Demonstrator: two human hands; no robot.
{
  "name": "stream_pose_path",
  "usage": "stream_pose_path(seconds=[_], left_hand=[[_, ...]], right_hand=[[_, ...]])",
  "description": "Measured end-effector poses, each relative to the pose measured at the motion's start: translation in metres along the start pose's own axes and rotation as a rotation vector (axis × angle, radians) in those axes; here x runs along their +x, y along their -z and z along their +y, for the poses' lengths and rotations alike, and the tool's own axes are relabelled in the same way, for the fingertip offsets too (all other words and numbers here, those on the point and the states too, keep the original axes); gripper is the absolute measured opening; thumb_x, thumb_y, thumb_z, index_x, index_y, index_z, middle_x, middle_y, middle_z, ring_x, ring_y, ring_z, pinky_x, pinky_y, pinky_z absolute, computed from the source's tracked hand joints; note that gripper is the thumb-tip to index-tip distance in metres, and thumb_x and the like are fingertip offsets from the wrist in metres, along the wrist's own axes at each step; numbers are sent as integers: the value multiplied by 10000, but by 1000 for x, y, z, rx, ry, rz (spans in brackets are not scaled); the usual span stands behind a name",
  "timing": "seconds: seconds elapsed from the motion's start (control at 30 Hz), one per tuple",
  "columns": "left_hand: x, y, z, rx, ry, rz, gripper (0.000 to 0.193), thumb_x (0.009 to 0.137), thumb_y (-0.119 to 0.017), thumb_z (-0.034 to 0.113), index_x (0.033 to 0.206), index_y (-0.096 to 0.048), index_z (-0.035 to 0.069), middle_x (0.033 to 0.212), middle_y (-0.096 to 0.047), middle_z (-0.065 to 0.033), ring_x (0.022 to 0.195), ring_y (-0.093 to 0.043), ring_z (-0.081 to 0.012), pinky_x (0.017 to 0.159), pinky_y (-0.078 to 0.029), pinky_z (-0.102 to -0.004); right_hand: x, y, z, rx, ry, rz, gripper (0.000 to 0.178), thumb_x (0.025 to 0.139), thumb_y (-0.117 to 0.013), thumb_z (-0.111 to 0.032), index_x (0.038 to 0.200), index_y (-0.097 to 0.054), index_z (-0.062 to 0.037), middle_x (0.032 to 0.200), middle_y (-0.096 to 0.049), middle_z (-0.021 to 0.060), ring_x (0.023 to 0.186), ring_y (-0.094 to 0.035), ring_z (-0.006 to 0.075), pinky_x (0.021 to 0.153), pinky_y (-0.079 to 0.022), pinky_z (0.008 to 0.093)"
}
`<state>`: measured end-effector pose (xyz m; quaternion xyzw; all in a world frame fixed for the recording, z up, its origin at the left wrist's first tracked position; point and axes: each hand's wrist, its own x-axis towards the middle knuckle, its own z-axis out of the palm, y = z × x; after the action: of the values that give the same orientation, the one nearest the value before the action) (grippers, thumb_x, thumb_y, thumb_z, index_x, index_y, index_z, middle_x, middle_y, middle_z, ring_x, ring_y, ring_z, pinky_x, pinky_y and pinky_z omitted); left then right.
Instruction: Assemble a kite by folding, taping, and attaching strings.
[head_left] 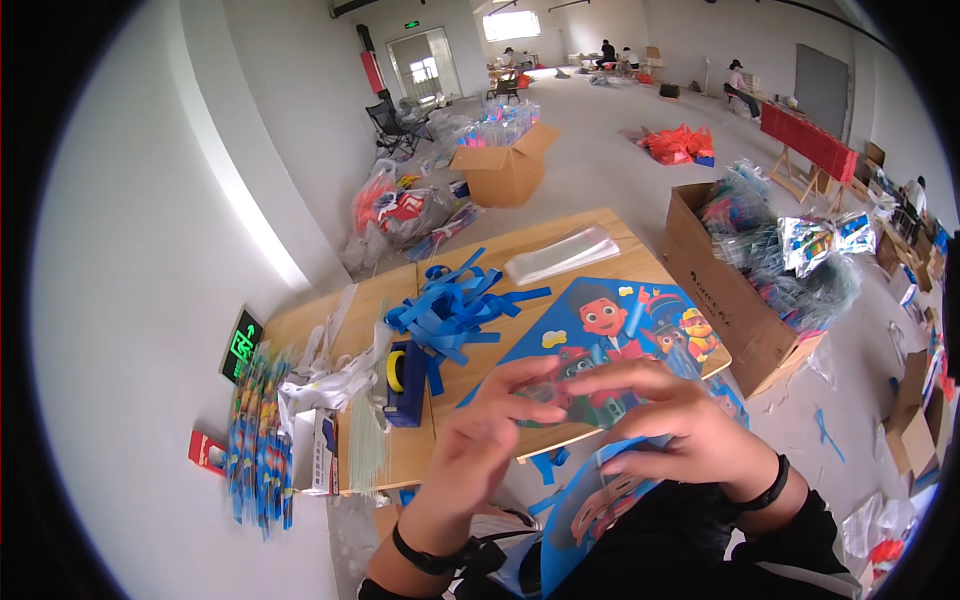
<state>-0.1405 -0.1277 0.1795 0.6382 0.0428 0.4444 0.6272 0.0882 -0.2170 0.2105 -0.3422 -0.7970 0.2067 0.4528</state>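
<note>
My left hand (478,430) is raised over the table's near edge, its bent fingers apart and slightly blurred. Close by on its right, my right hand (665,410) curves with fingers spread and thumb away from them. I see nothing plainly held in either; a small clear piece between the fingertips cannot be ruled out. Below my right hand, a blue printed sheet (590,510) with a cartoon figure rests on my lap, partly hidden by my hand and sleeve. Another blue sheet with cartoon figures (600,315) lies flat on the wooden table (440,400), behind both hands.
On the table are blue ribbon strips (460,305), a blue tape dispenser (405,385), white strips (565,255) and pale thin sticks (368,440). Bundled printed packs (262,450) stand by the wall. Filled cartons (735,285) flank the table's right and far side. Other people sit far off.
</note>
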Motion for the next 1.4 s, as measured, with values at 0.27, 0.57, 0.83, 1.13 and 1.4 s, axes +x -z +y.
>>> stream_pose_path(seconds=[0.27,0.57,0.83,1.13,1.4], left_hand=[[3,-32,-28,210,-31,109,227,800,-800,-10,1011,-780,72,1400,-545,-134,1283,-523,-257,1051,-428,-375],[3,-53,-42,855,-385,308,318,695,-893,68,982,-783,149,1329,-591,-104,1097,-604,-251,864,-451,-351],[4,-54,-39,909,-485,349,519,670,-917,125,1159,-744,118,1286,-622,-110,1007,-611,-230,837,-470,-328],[0,-30,-35,535,-13,177,563,729,-884,165,1238,-672,48,1275,-639,-140,1029,-609,-218,919,-477,-349],[16,-31,-17,388,104,164,211,874,-723,2,1082,-697,27,1241,-625,-131,1131,-585,-211,985,-453,-353]], right_hand=[[-22,-1,-5,-52,-67,92,228,793,-848,-126,932,-682,-55,1224,-694,131,1163,-646,310,960,-461,416],[-37,-1,-5,-24,-134,154,218,809,-832,-109,969,-697,-48,1204,-716,104,1103,-674,285,963,-464,410],[-30,1,-8,-59,-60,115,259,806,-834,-181,1017,-737,-66,1281,-697,51,1158,-642,283,996,-445,435],[-32,-2,-1,-71,-124,112,375,829,-822,-218,1178,-737,-108,1192,-712,35,1191,-607,252,1018,-421,440],[-33,-4,2,-90,-180,73,322,845,-817,-227,1124,-729,-92,1218,-701,45,1202,-607,253,1037,-400,450]])
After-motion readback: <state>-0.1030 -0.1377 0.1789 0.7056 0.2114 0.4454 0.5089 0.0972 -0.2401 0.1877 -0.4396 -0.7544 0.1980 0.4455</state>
